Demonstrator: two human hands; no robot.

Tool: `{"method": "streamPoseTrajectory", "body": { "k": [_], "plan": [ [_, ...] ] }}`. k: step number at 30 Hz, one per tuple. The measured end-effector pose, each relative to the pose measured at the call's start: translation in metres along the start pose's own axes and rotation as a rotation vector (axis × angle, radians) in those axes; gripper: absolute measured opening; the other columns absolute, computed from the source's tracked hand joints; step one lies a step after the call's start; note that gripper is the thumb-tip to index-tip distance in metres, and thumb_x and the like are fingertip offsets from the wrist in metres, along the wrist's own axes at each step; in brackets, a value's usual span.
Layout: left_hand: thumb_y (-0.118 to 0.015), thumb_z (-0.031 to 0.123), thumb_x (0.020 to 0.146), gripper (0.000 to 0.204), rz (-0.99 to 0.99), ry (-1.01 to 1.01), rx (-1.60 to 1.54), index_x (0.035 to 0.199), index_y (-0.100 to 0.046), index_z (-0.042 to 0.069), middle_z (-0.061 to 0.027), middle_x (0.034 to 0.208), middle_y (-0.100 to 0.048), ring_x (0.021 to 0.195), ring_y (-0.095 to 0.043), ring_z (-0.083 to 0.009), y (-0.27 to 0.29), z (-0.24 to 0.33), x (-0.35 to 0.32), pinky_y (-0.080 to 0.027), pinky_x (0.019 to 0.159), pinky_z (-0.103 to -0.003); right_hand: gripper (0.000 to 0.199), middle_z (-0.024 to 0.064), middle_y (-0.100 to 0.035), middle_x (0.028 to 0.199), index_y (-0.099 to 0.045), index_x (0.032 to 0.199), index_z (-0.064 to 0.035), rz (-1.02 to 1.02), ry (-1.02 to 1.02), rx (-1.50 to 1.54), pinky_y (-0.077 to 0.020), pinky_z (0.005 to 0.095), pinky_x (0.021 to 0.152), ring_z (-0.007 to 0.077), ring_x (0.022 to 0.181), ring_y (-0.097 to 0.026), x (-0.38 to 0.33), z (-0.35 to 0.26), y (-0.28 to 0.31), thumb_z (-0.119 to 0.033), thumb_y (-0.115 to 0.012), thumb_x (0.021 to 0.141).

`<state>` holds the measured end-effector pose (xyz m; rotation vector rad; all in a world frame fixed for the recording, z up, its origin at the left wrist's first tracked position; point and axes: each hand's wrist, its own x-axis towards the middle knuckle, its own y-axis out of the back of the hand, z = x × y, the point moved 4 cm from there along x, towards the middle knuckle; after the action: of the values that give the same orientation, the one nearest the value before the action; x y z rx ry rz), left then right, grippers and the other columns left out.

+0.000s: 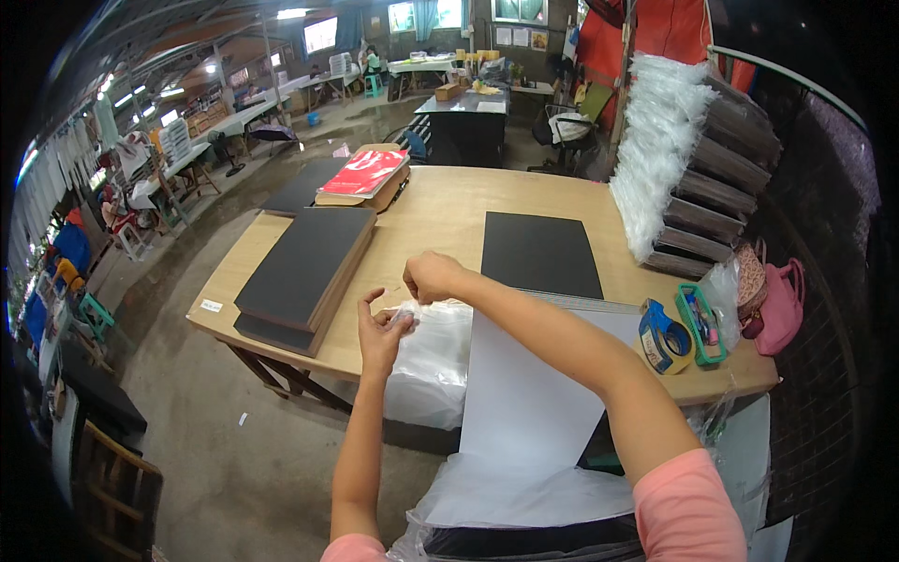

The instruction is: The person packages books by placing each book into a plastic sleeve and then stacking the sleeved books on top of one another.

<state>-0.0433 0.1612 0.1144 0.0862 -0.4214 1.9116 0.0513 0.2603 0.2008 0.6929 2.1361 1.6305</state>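
My left hand pinches the far edge of a clear plastic sleeve, its index finger raised apart from the thumb. Just beyond it, my right hand is closed, knuckles up, with its fingertips down at the same bit of plastic; exactly how they grip is partly hidden. Below both hands a glossy pile of clear plastic sleeves lies at the table's near edge. White sheets sit right of the pile, under my right forearm. A black board lies flat farther back on the wooden table.
Stacked black boards and a red packet stand at left. On the right are a tape dispenser, a green basket, a pink bag and a tall pile of plastic-wrapped boards. Plastic film covers the space before me.
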Motion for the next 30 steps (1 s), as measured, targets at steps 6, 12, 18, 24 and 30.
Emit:
{"method": "streamPoseTrajectory", "body": {
  "k": [6, 12, 18, 24, 30],
  "plan": [
    [-0.068, 0.018, 0.084, 0.025, -0.093, -0.169, 0.193, 0.100, -0.061, 0.000, 0.0008, 0.069, -0.050, 0.060, -0.047, -0.0075, 0.006, -0.016, 0.012, -0.042, 0.054, -0.021, 0.014, 0.0095, -0.068, 0.082, -0.068, 0.080, -0.0114, 0.150, 0.003, -0.078, -0.0502, 0.0403, 0.068, 0.0271, 0.080, -0.065, -0.009, 0.003, 0.009, -0.006, -0.063, 0.068],
    [-0.048, 0.046, 0.094, 0.046, -1.240, 0.221, 0.374, 0.109, -0.062, 0.006, 0.0016, 0.077, -0.055, 0.069, -0.045, -0.0066, -0.010, -0.009, -0.009, -0.037, 0.063, -0.024, 0.023, 0.0132, -0.066, 0.091, -0.062, 0.096, -0.0031, -0.240, 0.307, 0.059, -0.0462, 0.0375, 0.080, 0.0261, 0.090, -0.062, -0.008, -0.026, -0.007, -0.021, -0.063, 0.082],
    [-0.044, 0.049, 0.094, 0.057, -1.201, 0.063, 0.252, 0.114, -0.057, -0.003, -0.0088, 0.097, -0.063, 0.090, -0.052, -0.0120, 0.040, 0.121, -0.079, -0.045, 0.082, -0.033, 0.034, 0.0114, -0.065, 0.091, -0.057, 0.104, 0.0026, -1.095, 0.609, 0.867, -0.0456, 0.0341, 0.081, 0.0201, 0.088, -0.060, -0.114, -0.091, -0.015, -0.027, -0.062, 0.089],
    [-0.052, 0.058, 0.086, 0.066, -1.238, 0.219, 0.431, 0.115, -0.057, -0.001, -0.0166, 0.108, -0.059, 0.103, -0.056, -0.0314, 0.014, 0.110, -0.124, -0.044, 0.090, -0.048, 0.028, 0.0153, -0.065, 0.073, -0.061, 0.086, 0.0038, -0.722, 0.985, 1.418, -0.0542, 0.0342, 0.061, 0.0240, 0.063, -0.067, -0.238, -0.050, 0.055, -0.023, -0.057, 0.092],
    [-0.059, 0.048, 0.084, 0.051, -1.133, 0.168, -0.815, 0.106, -0.060, 0.003, -0.0139, 0.099, -0.058, 0.091, -0.056, -0.0274, -0.032, 0.099, -0.134, -0.043, 0.081, -0.042, 0.049, 0.0146, -0.064, 0.078, -0.065, 0.092, 0.0046, -1.070, 0.573, 1.677, -0.0452, 0.0312, 0.070, 0.0226, 0.066, -0.063, -0.316, -0.006, -0.037, -0.043, -0.065, 0.083]
  ]
}}
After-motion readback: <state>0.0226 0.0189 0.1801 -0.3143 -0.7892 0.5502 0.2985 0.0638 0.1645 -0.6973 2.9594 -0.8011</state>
